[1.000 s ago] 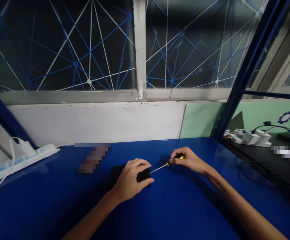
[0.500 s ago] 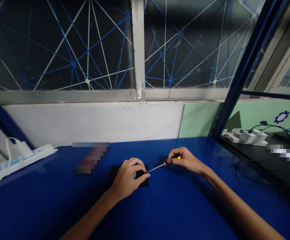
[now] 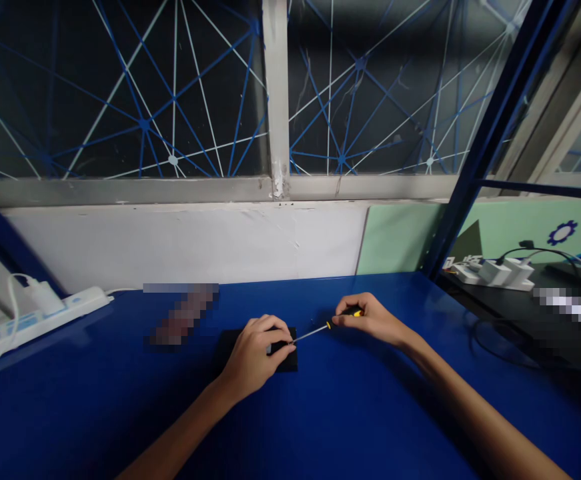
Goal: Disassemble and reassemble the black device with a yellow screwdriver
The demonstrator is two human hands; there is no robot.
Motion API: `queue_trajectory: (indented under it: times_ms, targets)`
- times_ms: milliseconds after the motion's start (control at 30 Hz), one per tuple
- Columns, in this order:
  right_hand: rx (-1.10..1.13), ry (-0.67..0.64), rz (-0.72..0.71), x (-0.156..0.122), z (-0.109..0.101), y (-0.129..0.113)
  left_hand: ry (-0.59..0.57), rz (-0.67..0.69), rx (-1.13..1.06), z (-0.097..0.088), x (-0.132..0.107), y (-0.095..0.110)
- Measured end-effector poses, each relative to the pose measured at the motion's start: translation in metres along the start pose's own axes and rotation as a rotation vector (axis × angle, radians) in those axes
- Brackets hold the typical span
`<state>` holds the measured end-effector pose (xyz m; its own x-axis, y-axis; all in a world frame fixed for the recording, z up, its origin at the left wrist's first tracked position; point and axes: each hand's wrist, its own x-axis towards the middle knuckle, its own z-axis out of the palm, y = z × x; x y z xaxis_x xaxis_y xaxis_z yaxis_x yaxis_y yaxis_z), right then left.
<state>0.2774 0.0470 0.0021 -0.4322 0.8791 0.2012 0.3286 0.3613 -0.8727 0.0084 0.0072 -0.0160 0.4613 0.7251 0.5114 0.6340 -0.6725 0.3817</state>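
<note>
My right hand (image 3: 365, 317) grips the black and yellow handle of a screwdriver (image 3: 311, 333), its shaft pointing left and slightly down. At the shaft's tip, the thumb and fingertips of my left hand (image 3: 260, 347) are pinched together. Whatever they hold there is too small to name. Beneath my left hand a flat black object (image 3: 286, 365) lies on the blue table (image 3: 350, 413). Part of it is covered by the hand, and a small grey patch shows between thumb and fingers.
A white power strip (image 3: 83, 303) with a plugged-in charger lies at the left edge. A blurred-out brownish item (image 3: 180, 317) is behind my left hand. On the right, beyond a blue post (image 3: 470, 173), white plugs (image 3: 505, 273) and cables sit on a dark surface.
Both hands keep their grip and nearly the same place. The whole view has shifted very slightly; the thumb of my left hand sits a little closer to its fingertips at the screwdriver tip.
</note>
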Motion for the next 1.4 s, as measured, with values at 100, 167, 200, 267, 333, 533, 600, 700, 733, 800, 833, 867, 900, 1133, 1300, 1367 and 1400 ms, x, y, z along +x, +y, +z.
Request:
queue_trajectory:
  times_ms: [100, 167, 200, 267, 333, 533, 600, 700, 733, 800, 833, 867, 900, 1133, 1300, 1367, 1400]
  targets:
    - [-0.008, 0.001, -0.006, 0.000, 0.000, 0.001, -0.001, -0.004, 0.003, 0.000, 0.000, 0.001]
    - [-0.007, 0.002, -0.013, 0.000, -0.001, 0.002, 0.000, -0.008, 0.005, 0.000, 0.001, 0.001]
    - [-0.006, 0.000, -0.016, 0.000, -0.001, 0.002, -0.002, -0.009, 0.005, 0.000, 0.001, 0.001]
    - [-0.005, 0.000, -0.022, 0.000, -0.001, 0.002, -0.010, -0.012, 0.005, 0.000, 0.001, 0.001]
    - [-0.006, 0.000, -0.024, 0.000, -0.001, 0.003, -0.018, -0.011, 0.001, 0.000, 0.001, 0.001]
    - [0.001, -0.016, -0.032, 0.000, -0.002, 0.004, 0.017, 0.034, -0.027, 0.001, 0.002, -0.001]
    - [0.008, -0.017, -0.026, -0.001, -0.003, 0.003, 0.020, 0.046, -0.031, 0.000, 0.001, -0.002]
    - [0.039, -0.036, 0.019, -0.002, -0.005, 0.002, 0.015, 0.057, -0.031, -0.001, 0.001, -0.002]
    - [0.060, -0.056, 0.038, -0.002, -0.006, 0.002, 0.015, 0.059, -0.030, -0.001, 0.001, -0.002]
    - [0.114, -0.106, 0.065, -0.003, -0.006, 0.002, 0.020, 0.064, -0.027, -0.001, 0.001, -0.002]
    - [0.141, -0.129, 0.071, -0.003, -0.007, 0.001, 0.025, 0.069, -0.025, -0.001, 0.001, -0.002]
    - [0.162, -0.149, 0.071, -0.004, -0.007, 0.001, 0.031, 0.073, -0.023, -0.001, 0.001, -0.002]
    - [0.176, -0.166, 0.070, -0.004, -0.007, 0.001, 0.035, 0.077, -0.021, -0.001, 0.001, -0.003]
    - [0.182, -0.153, 0.054, -0.004, -0.004, -0.001, 0.008, 0.021, 0.052, -0.010, 0.004, -0.001]
    - [0.148, -0.144, 0.070, -0.003, -0.010, 0.003, -0.165, -0.014, 0.100, -0.015, 0.002, -0.003]
    - [0.116, -0.150, 0.078, -0.003, -0.014, 0.004, -0.184, -0.008, 0.099, -0.013, 0.001, -0.006]
    - [0.100, -0.154, 0.083, -0.003, -0.015, 0.003, -0.175, -0.010, 0.098, -0.012, 0.000, -0.007]
